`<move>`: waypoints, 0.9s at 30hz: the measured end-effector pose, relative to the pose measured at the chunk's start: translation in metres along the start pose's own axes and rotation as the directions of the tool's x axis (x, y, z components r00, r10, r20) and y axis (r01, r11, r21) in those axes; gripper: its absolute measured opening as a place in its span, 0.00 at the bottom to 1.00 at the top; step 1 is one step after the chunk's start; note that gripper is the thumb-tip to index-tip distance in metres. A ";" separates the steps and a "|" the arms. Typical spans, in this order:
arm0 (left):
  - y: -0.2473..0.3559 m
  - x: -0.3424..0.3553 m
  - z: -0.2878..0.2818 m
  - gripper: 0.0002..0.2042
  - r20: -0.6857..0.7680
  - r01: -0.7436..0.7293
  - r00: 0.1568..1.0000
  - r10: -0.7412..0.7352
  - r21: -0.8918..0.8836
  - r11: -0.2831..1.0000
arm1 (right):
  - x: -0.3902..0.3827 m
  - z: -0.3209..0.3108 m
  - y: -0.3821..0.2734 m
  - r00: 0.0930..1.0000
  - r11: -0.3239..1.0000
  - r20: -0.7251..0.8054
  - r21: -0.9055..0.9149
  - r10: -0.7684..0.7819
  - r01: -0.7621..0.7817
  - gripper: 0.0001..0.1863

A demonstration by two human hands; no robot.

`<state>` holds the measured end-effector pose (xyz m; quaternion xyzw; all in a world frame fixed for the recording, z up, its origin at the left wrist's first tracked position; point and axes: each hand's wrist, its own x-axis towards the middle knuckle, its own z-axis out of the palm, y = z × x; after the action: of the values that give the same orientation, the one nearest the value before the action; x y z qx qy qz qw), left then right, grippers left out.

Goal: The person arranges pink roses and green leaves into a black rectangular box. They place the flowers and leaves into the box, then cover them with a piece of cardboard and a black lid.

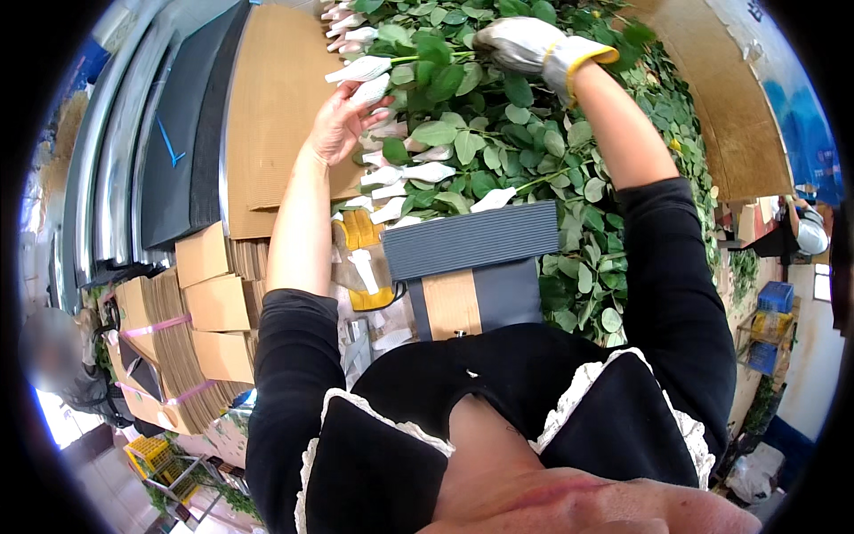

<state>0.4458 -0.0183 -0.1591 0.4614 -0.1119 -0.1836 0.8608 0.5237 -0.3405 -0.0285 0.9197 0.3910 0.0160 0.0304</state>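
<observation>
Closely, the bare left hand (336,129) curls its thumb and fingers about a white-wrapped bud (371,90), apparently clamped on it, though how firmly I cannot tell. That bud lies at the fingertips, on the far side of the palm, its long axis slanting from lower left to upper right. Just beyond it, away from the wearer, is an upper bud (358,69), set almost crosswise, blunt tip to the left; its green stem (405,59) runs rightward toward the right hand (525,46). The left hand is thus much the nearer to both heads, while the right is nearer the stem's leafy end. That right hand wears a pale glove with a yellow cuff; leaves hide its fingertips, so whether they are together on the stem or apart I cannot tell. Between and below the hands spreads a deep heap of leaves (520,138), with more white heads along its left edge, pointing left. Nearer the wearer stand a ridged dark board (471,242) and, left of it, a yellow-trimmed pouch (360,233). Farther out, flat cardboard (276,107) lies left of the left forearm, strapped cartons (216,303) nearer the wearer, and a brown sheet (743,116) rises beyond the heap at right.
</observation>
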 end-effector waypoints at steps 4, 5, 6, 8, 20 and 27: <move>-0.010 0.006 0.017 0.38 0.175 -0.060 0.976 0.129 -0.354 0.933 | 0.026 0.029 0.005 0.961 0.977 0.175 -0.045 0.212 -0.207 0.19; -0.016 0.006 0.010 0.35 0.112 -0.017 0.992 0.064 -0.376 0.927 | 0.022 0.042 -0.001 0.982 0.973 -0.055 -0.136 0.180 -0.185 0.18; -0.021 0.006 0.001 0.32 0.049 0.021 0.999 -0.001 -0.399 0.917 | 0.016 0.040 -0.016 0.954 0.954 -0.277 -0.234 0.116 -0.184 0.17; -0.023 0.005 -0.019 0.22 -0.217 0.156 0.922 -0.322 -0.552 0.819 | 0.008 0.022 -0.059 0.813 0.909 -0.420 0.079 0.402 -0.409 0.15; 0.000 0.012 0.051 0.20 -0.485 -0.077 0.875 0.000 -0.140 0.987 | -0.008 0.014 -0.116 0.827 0.990 -0.557 0.143 0.077 0.004 0.14; -0.013 0.023 -0.009 0.18 -0.500 -0.151 0.863 -0.073 -0.393 0.907 | -0.024 0.010 -0.095 0.962 0.821 -0.263 0.563 0.078 0.088 0.21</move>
<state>0.4675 -0.0280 -0.1744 0.2951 0.1491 -0.0586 0.9419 0.4398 -0.2924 -0.0453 0.8743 0.3807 0.0255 -0.3001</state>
